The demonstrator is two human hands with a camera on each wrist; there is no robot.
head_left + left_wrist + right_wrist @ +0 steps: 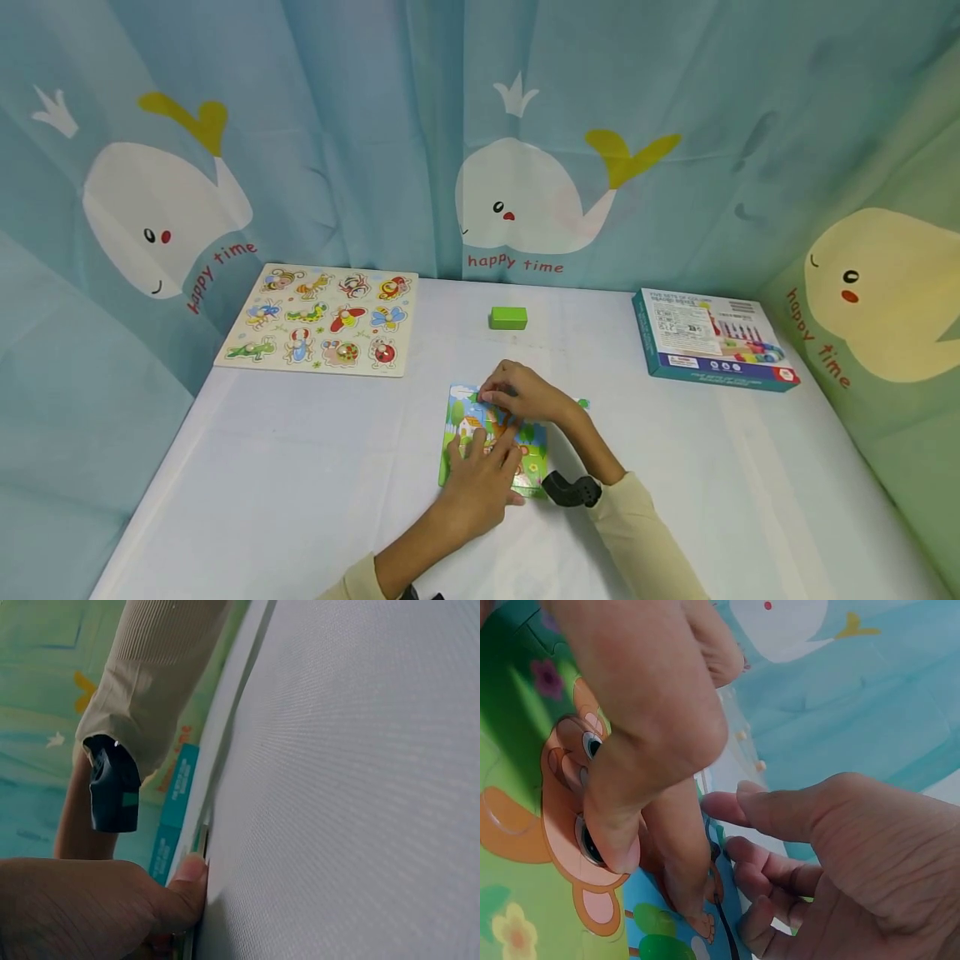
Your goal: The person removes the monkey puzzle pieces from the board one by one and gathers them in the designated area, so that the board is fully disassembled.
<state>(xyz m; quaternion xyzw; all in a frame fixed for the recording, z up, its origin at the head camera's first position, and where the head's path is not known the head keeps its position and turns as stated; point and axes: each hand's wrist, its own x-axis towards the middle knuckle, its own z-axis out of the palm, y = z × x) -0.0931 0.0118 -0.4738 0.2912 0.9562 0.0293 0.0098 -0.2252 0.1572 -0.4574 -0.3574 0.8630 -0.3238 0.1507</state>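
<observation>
A colourful jigsaw puzzle [534, 472] with a cartoon animal, trees and a house lies on the white table. My left hand [477, 490] rests on it with fingers spread, fingertips pressing the picture. In the left wrist view, the left thumb [190, 871] lies at the puzzle's edge. At the puzzle's far edge my right hand [527, 392] has its fingers curled, thumb and forefinger pinching a small puzzle piece [717, 834], mostly hidden by the fingertips. A small green piece [583, 403] lies just right of the right wrist.
A green block [508, 318] sits beyond the puzzle. At the back left lies a wooden insect peg board [315, 333]; at the back right, a flat teal box [712, 340]. Blue curtains with whales [525, 200] hang behind the table [300, 467].
</observation>
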